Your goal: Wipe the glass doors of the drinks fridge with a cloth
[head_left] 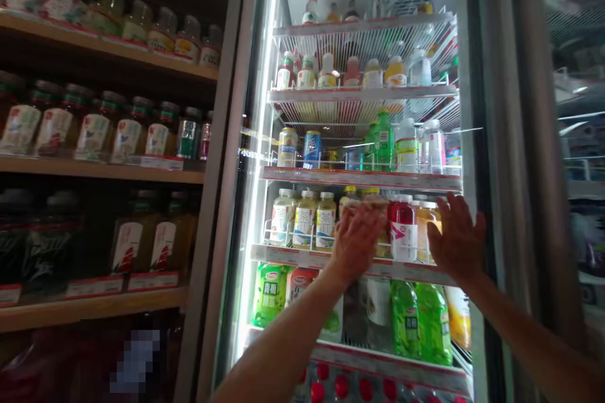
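Both my arms reach into an open drinks fridge (283, 0). My left hand (355, 240) is at the fourth wire shelf (293, 255), its fingers curled around a bottle (378, 227) that it mostly hides. My right hand (457, 238) is spread flat beside a red-and-white labelled bottle (403, 228) and an orange drink (425, 217), holding nothing. Pale yellow tea bottles (305, 219) stand left of my left hand.
Green bottles (420, 321) fill the shelf below, and red caps (340, 385) show at the bottom. Cans (312, 148) and green bottles stand on the shelf above. Wooden shelves (104, 170) with jars and bottles are on the left. The fridge door frame (520, 138) rises at the right.
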Demonstrator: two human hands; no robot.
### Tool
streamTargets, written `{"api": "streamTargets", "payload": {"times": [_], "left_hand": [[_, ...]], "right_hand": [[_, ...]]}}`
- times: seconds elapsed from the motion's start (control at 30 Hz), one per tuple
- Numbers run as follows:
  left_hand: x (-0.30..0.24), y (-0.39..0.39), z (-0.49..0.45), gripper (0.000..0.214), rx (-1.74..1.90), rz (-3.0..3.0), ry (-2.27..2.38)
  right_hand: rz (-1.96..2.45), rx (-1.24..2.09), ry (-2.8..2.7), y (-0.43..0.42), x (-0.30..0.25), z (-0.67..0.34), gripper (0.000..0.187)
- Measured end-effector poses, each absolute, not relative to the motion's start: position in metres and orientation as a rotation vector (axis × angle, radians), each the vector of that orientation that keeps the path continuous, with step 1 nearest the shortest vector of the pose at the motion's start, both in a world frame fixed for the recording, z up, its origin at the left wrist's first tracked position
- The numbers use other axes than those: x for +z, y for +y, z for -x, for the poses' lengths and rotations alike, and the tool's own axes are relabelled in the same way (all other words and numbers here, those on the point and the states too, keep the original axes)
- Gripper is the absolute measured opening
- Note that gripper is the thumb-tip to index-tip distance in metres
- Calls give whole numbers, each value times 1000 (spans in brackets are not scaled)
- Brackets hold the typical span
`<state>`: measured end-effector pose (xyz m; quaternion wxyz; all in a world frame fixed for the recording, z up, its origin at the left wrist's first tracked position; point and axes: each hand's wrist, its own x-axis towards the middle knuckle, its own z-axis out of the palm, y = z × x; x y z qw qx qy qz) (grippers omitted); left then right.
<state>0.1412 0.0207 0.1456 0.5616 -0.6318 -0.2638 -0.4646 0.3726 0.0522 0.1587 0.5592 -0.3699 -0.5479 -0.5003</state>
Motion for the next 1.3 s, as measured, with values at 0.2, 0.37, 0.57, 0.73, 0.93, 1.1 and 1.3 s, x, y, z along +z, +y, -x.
{"api": "streamTargets", "payload": {"times": [0.2, 0.37, 0.57, 0.73, 0.93, 1.1, 1.3], "left_hand": [[164, 8, -64, 51, -1241, 1357, -837], [163, 6, -53, 51, -1420, 1179, -944], [110, 11, -104, 49, -883, 1628, -622], [125, 0, -3, 48, -1425, 1120, -1005], [95, 7, -67, 48, -1246, 1371, -890], [69, 3, -86, 48, -838, 1690, -644], [99, -7, 1, 49, -1389, 1158, -989]], "right_hand": [[888, -1157, -1314, 51, 159, -372, 53], [869, -1132, -1288, 52, 156, -370, 53], [899, -1088, -1293, 55, 154, -374, 54], [929, -1008, -1311, 46, 151, -369, 54], [952, -953, -1305, 41, 150, -366, 54], [964, -946, -1321, 40, 149, -368, 54], [988, -894, -1321, 32, 147, -362, 53]]}}
